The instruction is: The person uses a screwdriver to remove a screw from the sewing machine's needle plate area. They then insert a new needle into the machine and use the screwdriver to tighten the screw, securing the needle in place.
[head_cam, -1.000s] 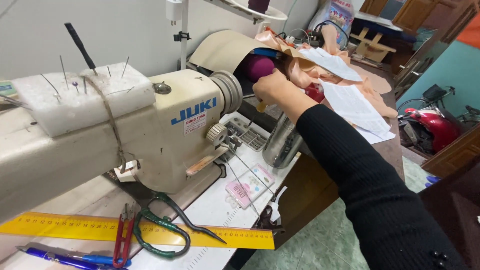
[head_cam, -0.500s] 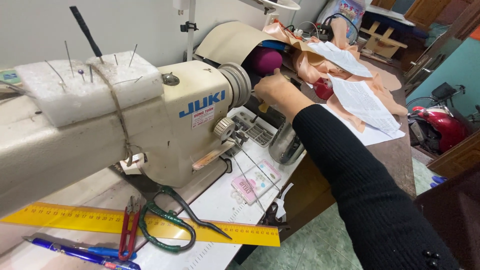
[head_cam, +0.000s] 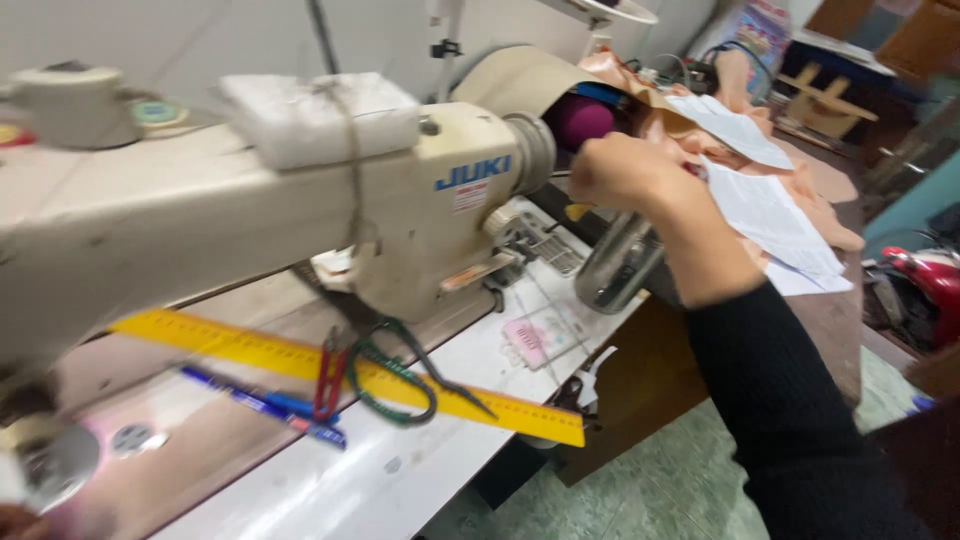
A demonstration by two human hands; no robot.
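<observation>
The right hand [head_cam: 622,170] is curled beside the handwheel [head_cam: 527,152] of the cream sewing machine [head_cam: 300,210], though motion blur hides whether its fingers actually grip anything there. Half a second ago it reached the same spot; since then the view has swung, so the machine now fills the left of the frame. The left hand is out of view. Green-handled scissors [head_cam: 400,375] lie across the yellow ruler [head_cam: 250,350] below the machine head, untouched.
</observation>
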